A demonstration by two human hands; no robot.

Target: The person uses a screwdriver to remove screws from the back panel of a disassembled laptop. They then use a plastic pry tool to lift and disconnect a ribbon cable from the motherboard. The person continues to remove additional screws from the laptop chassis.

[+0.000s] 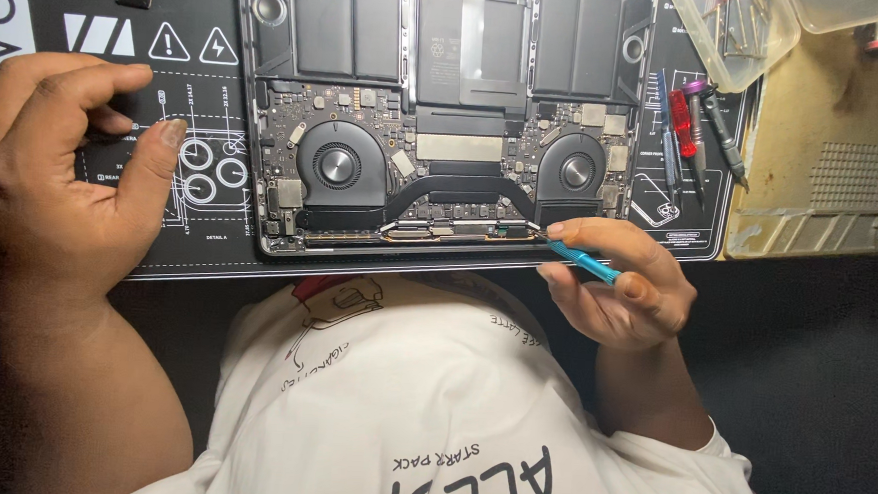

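An opened laptop [436,117] lies bottom-up on a black repair mat [173,253], showing two round fans, black battery cells and the circuit board. My right hand [617,286] grips a thin blue screwdriver [583,262] whose tip touches the laptop's near edge by the hinge, right of centre. My left hand [48,166] hovers over the mat's left part, thumb and forefinger pinched together; whether anything small sits between them I cannot tell.
Several screwdrivers [690,130] with red, blue and grey handles lie right of the laptop. A clear plastic box [735,37] with small parts stands at the back right, beside a yellowish work tray [833,177]. My white shirt fills the foreground.
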